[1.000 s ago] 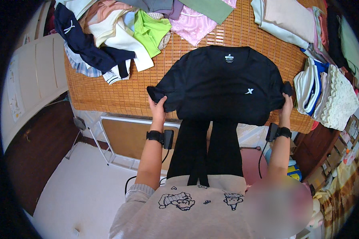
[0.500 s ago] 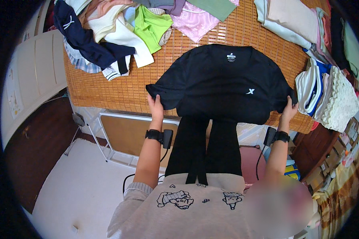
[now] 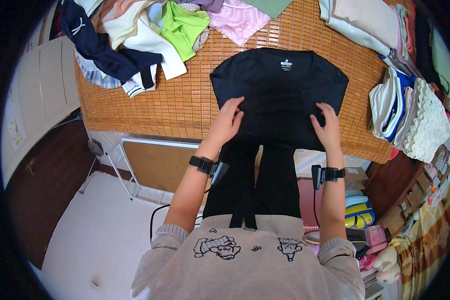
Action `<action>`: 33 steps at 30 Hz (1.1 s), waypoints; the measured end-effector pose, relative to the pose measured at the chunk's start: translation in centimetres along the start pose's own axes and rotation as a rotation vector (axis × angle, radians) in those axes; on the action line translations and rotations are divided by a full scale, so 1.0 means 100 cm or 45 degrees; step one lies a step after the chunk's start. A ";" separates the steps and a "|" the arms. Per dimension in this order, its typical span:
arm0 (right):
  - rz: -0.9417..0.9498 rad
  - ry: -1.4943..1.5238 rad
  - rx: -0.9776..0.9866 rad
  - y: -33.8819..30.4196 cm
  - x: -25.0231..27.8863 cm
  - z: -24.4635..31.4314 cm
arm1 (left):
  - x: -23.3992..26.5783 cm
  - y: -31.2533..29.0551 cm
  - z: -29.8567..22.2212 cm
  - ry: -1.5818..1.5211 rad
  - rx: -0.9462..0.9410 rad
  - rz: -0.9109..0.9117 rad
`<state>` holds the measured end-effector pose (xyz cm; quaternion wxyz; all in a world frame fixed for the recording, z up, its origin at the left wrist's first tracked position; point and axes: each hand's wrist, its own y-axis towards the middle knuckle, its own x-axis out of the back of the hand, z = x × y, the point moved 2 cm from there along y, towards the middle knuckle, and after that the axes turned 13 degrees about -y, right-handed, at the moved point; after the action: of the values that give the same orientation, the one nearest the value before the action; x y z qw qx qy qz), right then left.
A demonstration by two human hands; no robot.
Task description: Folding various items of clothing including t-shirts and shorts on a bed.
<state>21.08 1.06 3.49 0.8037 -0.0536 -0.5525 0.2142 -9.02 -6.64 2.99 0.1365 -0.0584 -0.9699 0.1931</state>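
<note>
A black shirt lies on the bamboo-matted table, its sides folded inward and its lower part hanging off the near edge toward me. My left hand rests flat on the shirt's left side, fingers spread. My right hand presses flat on its right side. Neither hand grips the cloth. Each wrist carries a black band with a small device.
A heap of loose clothes in navy, white, green and pink covers the table's far left. Folded pale garments are stacked at the right. A folded table frame leans under the table. Boxes and toys crowd the lower right.
Both hands let go of the shirt's outer edges after folding the sleeves inward, and now lie flat on the narrower shirt.
</note>
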 end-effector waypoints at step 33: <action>-0.177 -0.116 0.039 0.046 -0.018 -0.026 | 0.019 0.055 0.010 0.575 -0.210 -0.280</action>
<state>21.57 4.86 -0.56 0.7916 0.0071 -0.5874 0.1685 -10.78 -1.59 0.45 0.3644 -0.0052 -0.9278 0.0793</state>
